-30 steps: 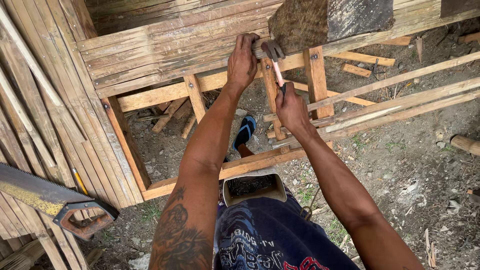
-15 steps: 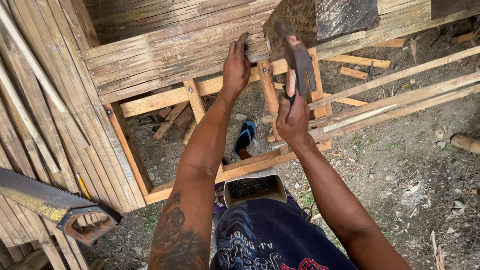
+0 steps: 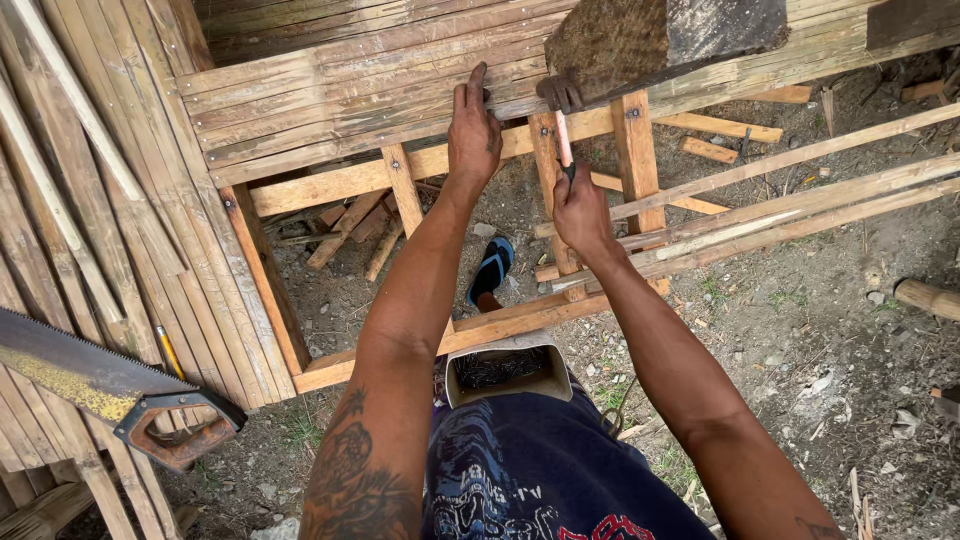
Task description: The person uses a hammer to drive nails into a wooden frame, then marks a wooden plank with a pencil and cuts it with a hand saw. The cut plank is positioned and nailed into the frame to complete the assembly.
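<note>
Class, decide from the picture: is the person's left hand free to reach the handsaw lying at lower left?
Probably not at once: the left hand presses the bamboo slats far from the handsaw, though nothing blocks the way.

At my far left lies a handsaw (image 3: 95, 385), its rusty handle toward me, resting on bamboo slats, with a yellow pencil (image 3: 169, 352) just beside the blade. A grey container of nails (image 3: 503, 368) sits against my waist, and below, inside the frame, my foot in a blue flip-flop (image 3: 492, 270) stands on the dirt. Wood offcuts (image 3: 352, 228) lie scattered on the ground (image 3: 800, 330) under the frame, and a round log end (image 3: 928, 298) shows at the far right.
</note>
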